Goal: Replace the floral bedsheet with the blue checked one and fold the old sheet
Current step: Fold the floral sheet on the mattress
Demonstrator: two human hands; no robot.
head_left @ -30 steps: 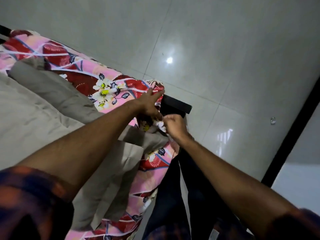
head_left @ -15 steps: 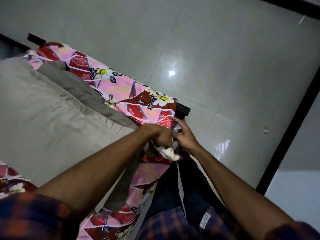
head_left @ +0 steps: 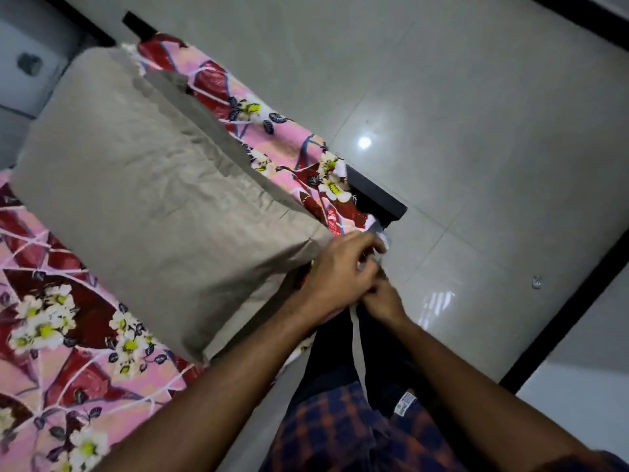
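Note:
The floral bedsheet (head_left: 64,321), pink and dark red with white flowers, covers the bed at left and runs along its far edge. Its corner (head_left: 376,233) hangs by the black bed-frame corner. My left hand (head_left: 337,270) and my right hand (head_left: 383,299) meet there, fingers closed on that corner of the sheet. The hands overlap, so the exact grip is partly hidden. No blue checked sheet is in view.
A large beige cushion or mattress pad (head_left: 146,185) lies across the bed on top of the floral sheet. The black bed frame (head_left: 377,199) juts out at the corner. Glossy grey floor tiles (head_left: 476,114) spread to the right. My legs stand by the bed edge.
My hands have drawn together and come nearer to me with the sheet corner. The view has swung left, showing more of the bed and beige pad.

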